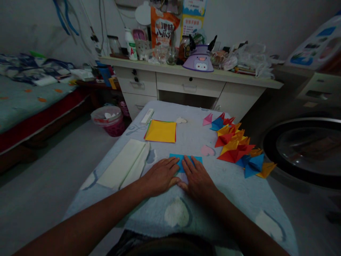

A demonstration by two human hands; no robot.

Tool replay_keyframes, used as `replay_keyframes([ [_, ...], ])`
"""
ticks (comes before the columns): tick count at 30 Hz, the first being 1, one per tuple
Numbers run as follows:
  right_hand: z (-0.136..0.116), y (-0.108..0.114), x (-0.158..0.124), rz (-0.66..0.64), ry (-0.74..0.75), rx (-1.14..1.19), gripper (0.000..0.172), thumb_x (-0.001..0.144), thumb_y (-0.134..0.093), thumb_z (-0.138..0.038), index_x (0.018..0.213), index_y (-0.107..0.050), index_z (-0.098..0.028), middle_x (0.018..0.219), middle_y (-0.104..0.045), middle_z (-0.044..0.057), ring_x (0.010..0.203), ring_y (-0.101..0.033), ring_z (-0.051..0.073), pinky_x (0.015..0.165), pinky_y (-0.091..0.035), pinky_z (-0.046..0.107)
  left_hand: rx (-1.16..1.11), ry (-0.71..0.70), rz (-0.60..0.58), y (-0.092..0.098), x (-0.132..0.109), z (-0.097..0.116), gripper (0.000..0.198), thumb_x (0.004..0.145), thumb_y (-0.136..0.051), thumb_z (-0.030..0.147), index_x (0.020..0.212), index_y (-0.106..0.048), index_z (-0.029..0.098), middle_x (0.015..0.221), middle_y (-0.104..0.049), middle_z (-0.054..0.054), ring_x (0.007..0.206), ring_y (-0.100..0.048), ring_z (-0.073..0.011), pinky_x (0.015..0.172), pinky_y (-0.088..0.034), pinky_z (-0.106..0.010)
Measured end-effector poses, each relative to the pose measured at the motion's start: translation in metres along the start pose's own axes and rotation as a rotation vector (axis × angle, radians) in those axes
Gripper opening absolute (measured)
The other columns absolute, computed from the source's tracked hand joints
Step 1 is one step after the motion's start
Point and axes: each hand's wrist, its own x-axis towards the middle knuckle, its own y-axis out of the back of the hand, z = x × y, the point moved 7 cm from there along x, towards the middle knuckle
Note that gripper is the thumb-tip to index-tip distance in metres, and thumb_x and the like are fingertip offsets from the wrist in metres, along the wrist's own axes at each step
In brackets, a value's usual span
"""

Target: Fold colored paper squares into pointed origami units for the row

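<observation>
A sheet of blue origami paper (pixel 180 164) lies on the cloth-covered table in front of me, its near part hidden under my hands. My left hand (pixel 161 176) rests on its left side with the fingers laid flat. On the right side my right hand (pixel 198 177) presses down, fingers stretched forward and slightly spread. Both thumbs meet near the paper's lower edge. Beyond it sits a stack of square paper with a yellow sheet (pixel 161 131) on top. Several folded paper cranes (pixel 236 153) in red, yellow, blue and pink stand in a group at the right.
A folded cream-coloured cloth or paper (pixel 124 163) lies on the left of the table (pixel 183 138), with a small white box (pixel 147 116) behind it. A cluttered white desk (pixel 190 83) stands beyond. A lined bin (pixel 109 121) is at left, a washing machine (pixel 306 142) at right.
</observation>
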Motion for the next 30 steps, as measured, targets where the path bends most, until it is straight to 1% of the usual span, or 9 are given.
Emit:
replay_keyframes([
  [2,-0.001,0.000,-0.001,-0.005,0.000,0.005,0.076,0.087,-0.052,-0.058,0.141,-0.043,-0.006,0.150,-0.036,0.020,0.137,-0.033,0.040,0.108,-0.033,0.055,-0.004,0.019,0.044,0.000,0.004,-0.001,0.041,0.095,-0.044,0.042,0.126,-0.053,0.017,0.138,-0.053,-0.012,0.129,-0.046,-0.0249,0.106,-0.035,-0.040],
  [5,-0.001,0.000,-0.003,0.003,-0.006,0.015,0.076,0.086,-0.053,-0.057,0.143,-0.042,-0.006,0.151,-0.035,0.020,0.138,-0.031,0.039,0.109,-0.032,0.056,0.007,0.041,0.081,-0.004,0.008,-0.003,0.041,0.096,-0.044,0.039,0.132,-0.050,0.021,0.138,-0.053,-0.010,0.127,-0.046,-0.0244,0.101,-0.038,-0.041],
  [8,-0.001,-0.001,-0.004,-0.004,-0.005,0.021,0.077,0.087,-0.052,-0.057,0.144,-0.039,-0.006,0.151,-0.035,0.021,0.140,-0.028,0.039,0.109,-0.031,0.056,0.018,0.057,0.080,-0.007,0.008,-0.005,0.042,0.095,-0.044,0.034,0.136,-0.046,0.023,0.143,-0.049,-0.008,0.129,-0.042,-0.0242,0.099,-0.037,-0.040],
  [13,0.003,-0.001,-0.006,-0.042,-0.013,0.033,0.080,0.088,-0.045,-0.061,0.144,-0.037,-0.004,0.152,-0.031,0.023,0.141,-0.028,0.036,0.110,-0.031,0.054,0.028,0.060,0.059,-0.005,0.006,-0.005,0.043,0.094,-0.044,0.023,0.136,-0.047,0.029,0.145,-0.046,-0.006,0.128,-0.042,-0.0242,0.099,-0.038,-0.040],
  [17,0.016,0.000,-0.011,-0.057,-0.033,0.027,0.082,0.091,-0.038,-0.062,0.143,-0.037,0.000,0.151,-0.032,0.025,0.140,-0.030,0.035,0.110,-0.032,0.051,0.049,0.057,0.053,-0.005,0.006,-0.004,0.039,0.094,-0.044,0.024,0.132,-0.051,0.029,0.145,-0.046,-0.007,0.128,-0.042,-0.0265,0.097,-0.039,-0.041],
  [20,0.031,0.003,-0.018,-0.032,-0.056,0.025,0.079,0.091,-0.038,-0.061,0.144,-0.036,-0.002,0.151,-0.031,0.024,0.141,-0.030,0.033,0.111,-0.032,0.050,0.055,0.056,0.051,-0.006,0.007,-0.004,0.039,0.094,-0.043,0.025,0.132,-0.051,0.029,0.145,-0.046,-0.008,0.127,-0.044,-0.0278,0.096,-0.040,-0.043],
  [24,0.049,0.001,-0.024,-0.062,-0.100,-0.004,0.078,0.092,-0.037,-0.060,0.145,-0.035,-0.002,0.152,-0.031,0.024,0.140,-0.031,0.033,0.111,-0.032,0.051,0.054,0.059,0.054,-0.008,0.007,-0.005,0.039,0.095,-0.043,0.024,0.133,-0.051,0.029,0.146,-0.045,-0.009,0.128,-0.043,-0.0285,0.095,-0.040,-0.044],
  [27,0.051,0.003,-0.024,-0.071,-0.123,-0.028,0.080,0.092,-0.037,-0.061,0.143,-0.037,0.000,0.151,-0.032,0.025,0.140,-0.031,0.034,0.111,-0.032,0.050,0.052,0.064,0.052,-0.009,0.007,-0.005,0.040,0.095,-0.043,0.024,0.134,-0.050,0.029,0.146,-0.044,-0.009,0.128,-0.043,-0.0288,0.097,-0.039,-0.044],
  [30,0.041,0.009,-0.019,-0.037,-0.128,-0.044,0.084,0.090,-0.040,-0.063,0.142,-0.038,0.003,0.149,-0.034,0.028,0.140,-0.030,0.036,0.111,-0.031,0.052,0.061,0.060,0.059,-0.009,0.007,-0.004,0.040,0.095,-0.043,0.024,0.134,-0.049,0.029,0.146,-0.044,-0.010,0.128,-0.043,-0.0287,0.098,-0.039,-0.044],
])
